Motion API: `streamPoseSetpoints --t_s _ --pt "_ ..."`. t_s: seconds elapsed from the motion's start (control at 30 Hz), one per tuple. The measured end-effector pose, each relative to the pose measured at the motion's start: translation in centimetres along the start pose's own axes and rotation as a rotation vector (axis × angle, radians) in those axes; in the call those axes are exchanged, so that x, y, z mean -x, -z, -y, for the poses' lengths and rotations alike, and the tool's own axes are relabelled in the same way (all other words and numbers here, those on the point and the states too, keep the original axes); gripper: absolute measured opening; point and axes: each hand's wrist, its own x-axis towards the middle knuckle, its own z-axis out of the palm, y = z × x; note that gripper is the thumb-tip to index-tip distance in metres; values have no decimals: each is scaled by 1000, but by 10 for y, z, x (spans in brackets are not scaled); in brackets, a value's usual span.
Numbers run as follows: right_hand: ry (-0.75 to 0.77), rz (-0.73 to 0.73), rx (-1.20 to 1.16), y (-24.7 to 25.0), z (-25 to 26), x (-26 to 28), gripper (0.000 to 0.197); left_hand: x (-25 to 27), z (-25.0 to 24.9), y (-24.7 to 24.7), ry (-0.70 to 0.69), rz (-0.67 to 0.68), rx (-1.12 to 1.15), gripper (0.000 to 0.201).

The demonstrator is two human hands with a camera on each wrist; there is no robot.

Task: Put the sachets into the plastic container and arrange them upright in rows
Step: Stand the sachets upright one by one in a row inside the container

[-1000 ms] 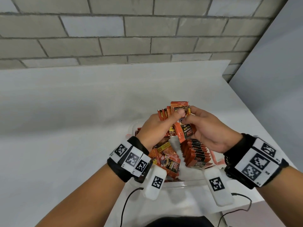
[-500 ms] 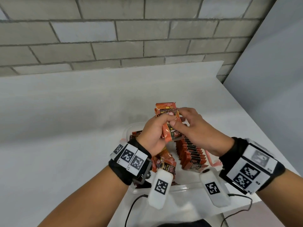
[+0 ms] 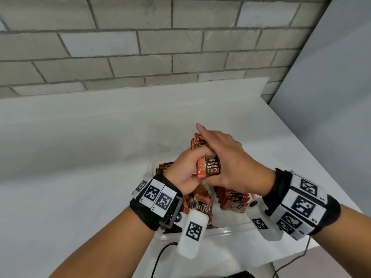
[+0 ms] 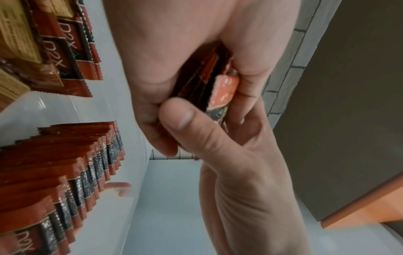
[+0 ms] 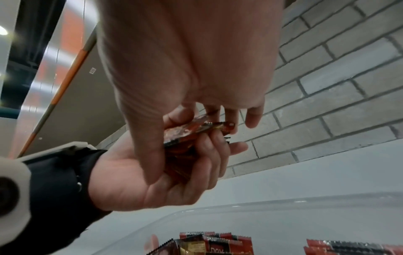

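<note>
Above the clear plastic container (image 3: 226, 230), my left hand (image 3: 186, 171) grips a stack of orange-red D2X coffee sachets (image 3: 208, 169) held on end. My right hand (image 3: 226, 157) lies against the stack's right side with straight fingers, and its thumb presses the near end. The left wrist view shows the stack's edges (image 4: 220, 91) between my curled left fingers and the right thumb (image 4: 181, 119). Seen from the right wrist, the stack (image 5: 189, 132) sits in my left hand (image 5: 152, 181). A row of upright sachets (image 3: 233, 199) fills the container's right side.
Loose sachets (image 3: 200, 205) lie jumbled in the container's left part, partly hidden under my left wrist. The container stands near the front right corner of a white table (image 3: 80, 157). A grey brick wall (image 3: 140, 47) runs behind the table.
My right hand went from pinching a sachet at the stack to lying flat over it with straight fingers. The stack is squared up in my left hand.
</note>
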Motion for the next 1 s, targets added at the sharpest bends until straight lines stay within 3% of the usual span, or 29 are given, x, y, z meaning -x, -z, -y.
streamPoseSetpoints --t_s 0.2,0.33,0.5,0.8,1.0 --pt "-23 9 56 -1 -1 2 103 3 4 6 -26 58 65 14" --pt "-55 24 19 -2 -1 3 106 4 7 7 -61 96 30 23" --pt "-62 27 -9 -2 1 4 99 5 9 8 -47 121 74 21" --pt "-81 132 142 -1 7 2 110 4 13 12 -107 119 37 17" --pt "-42 -5 -54 -6 5 0 100 1 7 14 -135 141 4 26"
